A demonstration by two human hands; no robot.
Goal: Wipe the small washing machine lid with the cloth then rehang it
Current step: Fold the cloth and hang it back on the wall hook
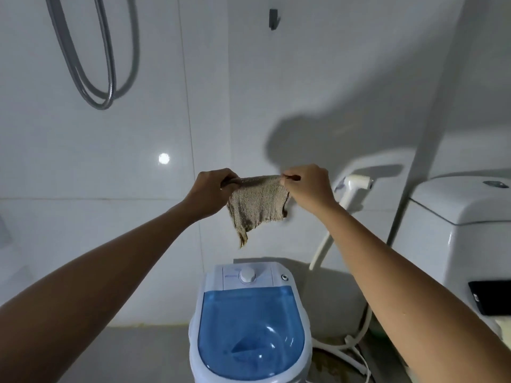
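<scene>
At the centre of the frame the cloth (258, 207) hangs stretched between two raised hands, well above the small washing machine lid (250, 330), which fills the lower centre as a translucent blue panel set in a white body. The left hand (211, 193) has its fingers curled round the cloth's upper left corner, and the right hand (309, 187) pinches the upper right corner between thumb and fingertips, so the top edge is pulled taut while the rest droops to a ragged point at lower left. It looks thin, knitted and limp, very light, likely to fold or bunch the moment one corner is let go, and not fragile at all. For wiping it would probably do better gathered into a pad under a flat palm; for hanging, holding the top edge as now seems best, since that edge can be draped over the dark hook (273, 19) on the tiled wall at the upper centre. The lid looks smooth and glossy, so the cloth should slide over it easily
</scene>
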